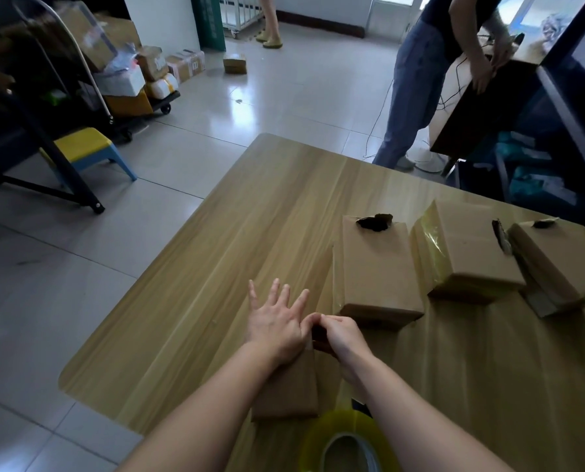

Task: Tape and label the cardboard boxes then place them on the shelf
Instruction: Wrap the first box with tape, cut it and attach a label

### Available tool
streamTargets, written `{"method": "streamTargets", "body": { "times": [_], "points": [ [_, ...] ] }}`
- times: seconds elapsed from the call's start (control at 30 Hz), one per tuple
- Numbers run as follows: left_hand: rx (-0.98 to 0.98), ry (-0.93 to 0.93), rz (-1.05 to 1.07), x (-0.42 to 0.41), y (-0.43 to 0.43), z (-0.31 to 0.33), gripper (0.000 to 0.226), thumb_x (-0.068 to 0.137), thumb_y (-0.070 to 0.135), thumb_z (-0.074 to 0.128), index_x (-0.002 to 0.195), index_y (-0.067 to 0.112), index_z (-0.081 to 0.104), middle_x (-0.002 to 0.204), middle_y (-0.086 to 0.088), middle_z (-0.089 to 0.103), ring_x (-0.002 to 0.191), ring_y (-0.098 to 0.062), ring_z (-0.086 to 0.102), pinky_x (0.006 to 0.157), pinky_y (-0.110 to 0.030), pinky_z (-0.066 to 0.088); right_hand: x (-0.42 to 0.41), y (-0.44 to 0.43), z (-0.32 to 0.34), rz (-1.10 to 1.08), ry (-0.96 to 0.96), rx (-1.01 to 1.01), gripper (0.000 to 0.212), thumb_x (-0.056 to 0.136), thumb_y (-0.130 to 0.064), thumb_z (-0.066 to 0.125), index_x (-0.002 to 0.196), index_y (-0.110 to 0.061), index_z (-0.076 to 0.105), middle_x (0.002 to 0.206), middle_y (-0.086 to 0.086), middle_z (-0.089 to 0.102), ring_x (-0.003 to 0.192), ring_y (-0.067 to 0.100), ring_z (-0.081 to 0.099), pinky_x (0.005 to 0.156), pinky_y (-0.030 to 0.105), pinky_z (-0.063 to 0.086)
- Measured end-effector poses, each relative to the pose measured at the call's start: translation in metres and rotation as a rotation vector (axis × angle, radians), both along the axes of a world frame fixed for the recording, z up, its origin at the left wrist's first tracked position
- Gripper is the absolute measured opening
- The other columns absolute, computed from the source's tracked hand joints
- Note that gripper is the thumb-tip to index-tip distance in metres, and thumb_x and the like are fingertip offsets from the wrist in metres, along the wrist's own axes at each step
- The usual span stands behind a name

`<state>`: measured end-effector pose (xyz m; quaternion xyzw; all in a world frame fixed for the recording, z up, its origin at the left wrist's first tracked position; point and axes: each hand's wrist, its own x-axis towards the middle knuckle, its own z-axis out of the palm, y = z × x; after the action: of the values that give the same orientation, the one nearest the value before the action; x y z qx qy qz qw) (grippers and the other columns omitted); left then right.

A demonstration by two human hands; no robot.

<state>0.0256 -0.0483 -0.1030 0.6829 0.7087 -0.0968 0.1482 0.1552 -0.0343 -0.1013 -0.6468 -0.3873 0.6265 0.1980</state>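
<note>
A small cardboard box [289,390] lies on the wooden table [216,267] right in front of me. My left hand [275,321] rests flat on its far end with fingers spread. My right hand [340,335] is closed, pinching something small and dark at the box's far right corner; I cannot tell what. A roll of clear yellowish tape [347,441] stands at the near edge under my right forearm. Three more cardboard boxes lie to the right: one with a torn hole [376,270], a taped one [468,253] and one at the table's edge [553,264].
A person in jeans [417,80] bends over a dark desk at the back right. A yellow-and-blue stool [87,148], a metal rack and a trolley stacked with parcels [131,80] stand at the left. A lone box [235,63] sits on the tiled floor.
</note>
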Motion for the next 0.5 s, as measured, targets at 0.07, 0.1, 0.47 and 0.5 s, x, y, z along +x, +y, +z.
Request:
{"method": "streamTargets", "body": {
  "times": [0.07, 0.1, 0.47, 0.5],
  "points": [
    [-0.007, 0.022, 0.01, 0.0, 0.0, -0.001, 0.07, 0.091, 0.07, 0.0, 0.153, 0.037, 0.006, 0.162, -0.006, 0.014, 0.15, -0.025, -0.003, 0.109, -0.065, -0.015, 0.001, -0.001, -0.004, -0.064, 0.067, -0.041, 0.028, 0.101, -0.019, 0.048, 0.096, -0.009, 0.074, 0.102, 0.012, 0.072, 0.099, 0.024, 0.067, 0.087, 0.038, 0.058],
    [-0.002, 0.03, 0.013, 0.0, -0.001, -0.001, 0.073, 0.089, 0.072, 0.0, 0.153, 0.038, 0.007, 0.162, -0.005, 0.015, 0.15, -0.026, -0.001, 0.109, -0.065, -0.015, 0.002, -0.002, -0.005, -0.097, 0.094, -0.059, 0.03, 0.101, -0.018, 0.047, 0.096, -0.006, 0.074, 0.101, 0.013, 0.073, 0.099, 0.026, 0.067, 0.088, 0.039, 0.058],
    [0.01, 0.018, 0.168, 0.006, -0.015, 0.015, 0.083, 0.073, 0.088, 0.031, 0.127, 0.029, 0.054, 0.138, -0.007, 0.04, 0.133, -0.028, 0.029, 0.103, -0.055, 0.03, 0.002, -0.003, 0.001, -0.065, 0.068, -0.232, 0.05, 0.105, -0.046, 0.03, 0.103, -0.013, 0.068, 0.098, 0.008, 0.069, 0.097, 0.023, 0.061, 0.086, 0.037, 0.047],
    [-0.06, -0.079, 0.251, 0.007, -0.015, 0.015, 0.083, 0.071, 0.087, 0.039, 0.128, 0.028, 0.053, 0.138, -0.007, 0.04, 0.132, -0.028, 0.03, 0.102, -0.051, 0.037, 0.002, -0.003, 0.001, -0.06, 0.072, -0.245, 0.05, 0.105, -0.047, 0.03, 0.102, -0.014, 0.067, 0.096, 0.008, 0.069, 0.097, 0.023, 0.061, 0.09, 0.038, 0.046]
  ]
}}
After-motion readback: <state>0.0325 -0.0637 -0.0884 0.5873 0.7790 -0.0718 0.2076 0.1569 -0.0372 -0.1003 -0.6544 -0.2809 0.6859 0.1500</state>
